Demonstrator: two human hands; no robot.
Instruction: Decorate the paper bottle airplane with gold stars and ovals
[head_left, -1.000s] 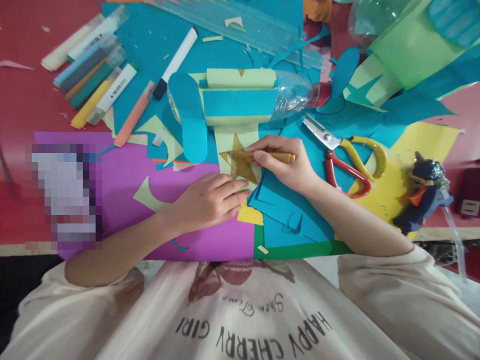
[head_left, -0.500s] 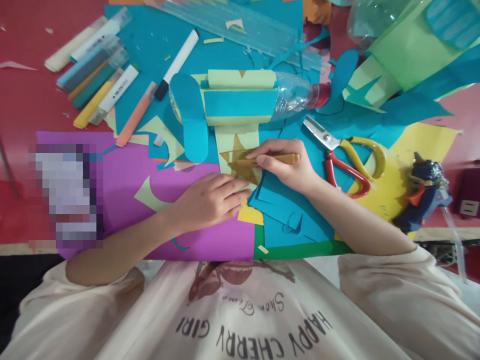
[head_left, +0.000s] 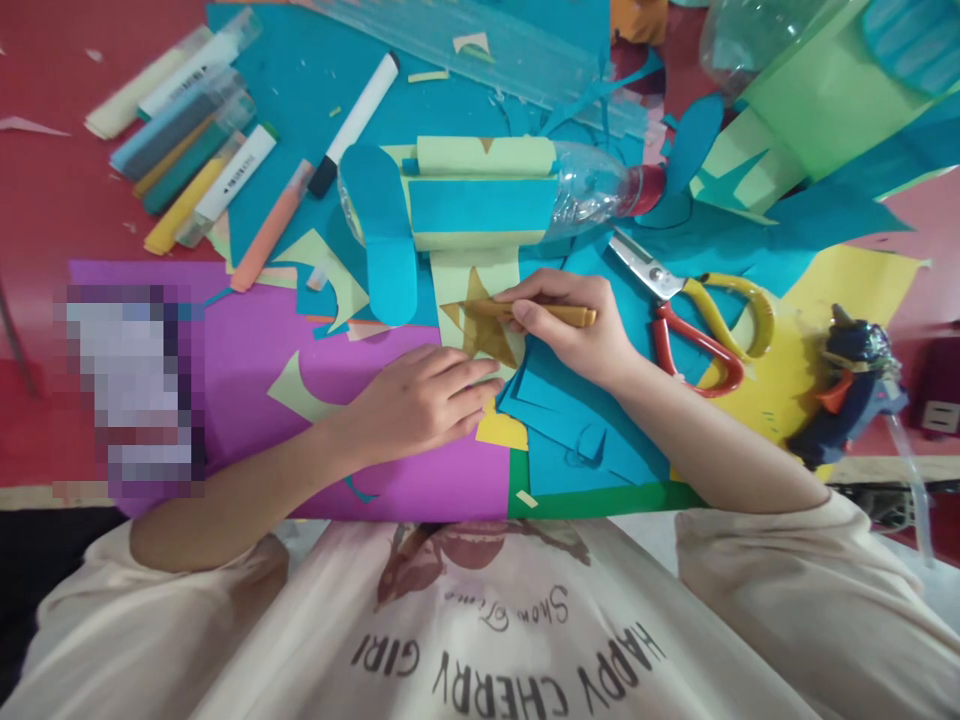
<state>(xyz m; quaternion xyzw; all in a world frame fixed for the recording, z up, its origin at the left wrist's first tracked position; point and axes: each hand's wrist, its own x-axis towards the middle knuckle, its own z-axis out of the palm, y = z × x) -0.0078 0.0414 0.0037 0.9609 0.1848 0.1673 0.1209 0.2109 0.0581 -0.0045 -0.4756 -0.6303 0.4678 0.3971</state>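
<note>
A brown marker (head_left: pixel 564 313) is pinched in my right hand (head_left: pixel 581 325), its tip over a brown star (head_left: pixel 478 318) coloured on a pale green paper strip (head_left: pixel 445 275). My left hand (head_left: pixel 427 405) lies flat with its fingers stretched out, fingertips at the strip's lower end, palm above purple paper (head_left: pixel 247 345). Just beyond the strip a clear plastic bottle (head_left: pixel 589 190) lies on its side, wrapped in green and blue paper, with a red cap. A blue rounded paper piece (head_left: pixel 382 240) hangs over its left end.
Several markers (head_left: pixel 187 140) lie at the upper left, with a black-capped marker (head_left: pixel 356 120) nearer the middle. Scissors (head_left: pixel 686 310) with red and yellow handles and a glue gun (head_left: pixel 851 385) lie at right. A blurred-out rectangular object (head_left: pixel 135 390) sits far left. Blue scraps (head_left: pixel 570 420) surround the strip.
The brown marker's tip has moved slightly up and to the right over the star. My left hand stays in place. The view has shifted very slightly.
</note>
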